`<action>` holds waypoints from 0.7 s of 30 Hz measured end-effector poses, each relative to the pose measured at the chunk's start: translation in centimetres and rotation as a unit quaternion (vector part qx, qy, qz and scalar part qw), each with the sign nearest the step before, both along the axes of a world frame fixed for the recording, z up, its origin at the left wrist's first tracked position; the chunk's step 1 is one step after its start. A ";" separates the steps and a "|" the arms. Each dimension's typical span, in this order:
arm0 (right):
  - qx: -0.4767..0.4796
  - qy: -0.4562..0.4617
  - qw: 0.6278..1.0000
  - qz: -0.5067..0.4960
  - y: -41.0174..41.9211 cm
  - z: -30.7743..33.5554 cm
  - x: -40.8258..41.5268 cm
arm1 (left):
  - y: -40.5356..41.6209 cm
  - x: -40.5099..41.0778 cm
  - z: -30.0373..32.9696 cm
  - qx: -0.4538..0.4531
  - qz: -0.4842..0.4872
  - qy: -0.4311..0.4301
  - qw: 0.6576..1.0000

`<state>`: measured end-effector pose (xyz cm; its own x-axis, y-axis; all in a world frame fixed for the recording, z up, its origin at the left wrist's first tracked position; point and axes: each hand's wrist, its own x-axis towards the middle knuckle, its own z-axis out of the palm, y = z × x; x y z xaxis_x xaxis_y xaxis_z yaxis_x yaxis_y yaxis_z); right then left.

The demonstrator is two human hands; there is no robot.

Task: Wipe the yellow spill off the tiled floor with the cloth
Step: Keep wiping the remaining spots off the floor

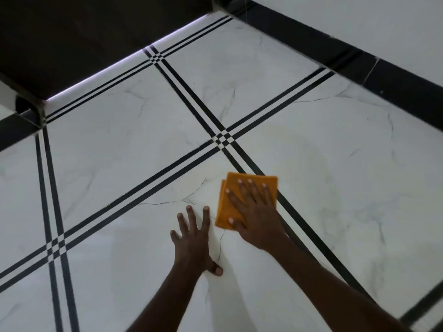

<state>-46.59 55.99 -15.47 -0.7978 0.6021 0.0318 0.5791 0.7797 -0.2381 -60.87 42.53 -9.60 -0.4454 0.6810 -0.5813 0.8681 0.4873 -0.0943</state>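
A folded orange cloth (260, 182) lies flat on the white marble floor tiles (143, 152), partly over a black double stripe. My right hand (254, 212) presses down on the cloth with fingers spread. My left hand (194, 238) rests flat on the bare tile just left of the cloth, fingers apart, holding nothing. No clear yellow spill shows on the floor; a faint yellowish smear may lie on the tile to the right of the cloth, and the cloth hides what is under it.
Black double stripes (223, 137) cross the tiles in a grid. A dark skirting (359, 65) runs along the white wall at the upper right. A dark door or panel (84, 37) with a light gap below it closes the upper left.
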 end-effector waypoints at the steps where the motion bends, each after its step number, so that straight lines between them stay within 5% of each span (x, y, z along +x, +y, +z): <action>1: 0.000 -0.011 1.000 -0.003 -0.7 0.0 2.9 | -0.1 0.0 0.0 0.002 -0.001 0.001 1.000; 5: 0.021 -0.036 0.994 -0.100 7.1 -0.7 9.5 | -0.3 -0.2 -0.3 0.027 0.005 -0.004 1.000; 9: 0.017 -0.022 0.976 -0.217 14.1 -0.6 4.2 | -0.3 -0.4 -0.3 0.030 0.007 -0.010 0.999; 13: 0.004 0.016 0.989 -0.147 4.1 0.1 -0.3 | -0.4 -0.4 0.0 0.039 0.007 -0.002 0.999; 16: -0.020 0.009 0.996 -0.084 -2.7 0.3 5.4 | -0.5 -0.4 -0.1 0.040 0.005 -0.006 0.999; 21: -0.018 -0.040 0.974 -0.221 2.2 -0.4 19.7 | -0.7 -0.1 -0.4 0.057 0.002 0.017 0.998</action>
<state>-26.87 58.15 -15.90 -0.4599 0.8867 -0.0474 0.8738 0.4425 -0.2016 -61.01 41.79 -9.95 -0.4664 0.7397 -0.4851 0.8633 0.5002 -0.0671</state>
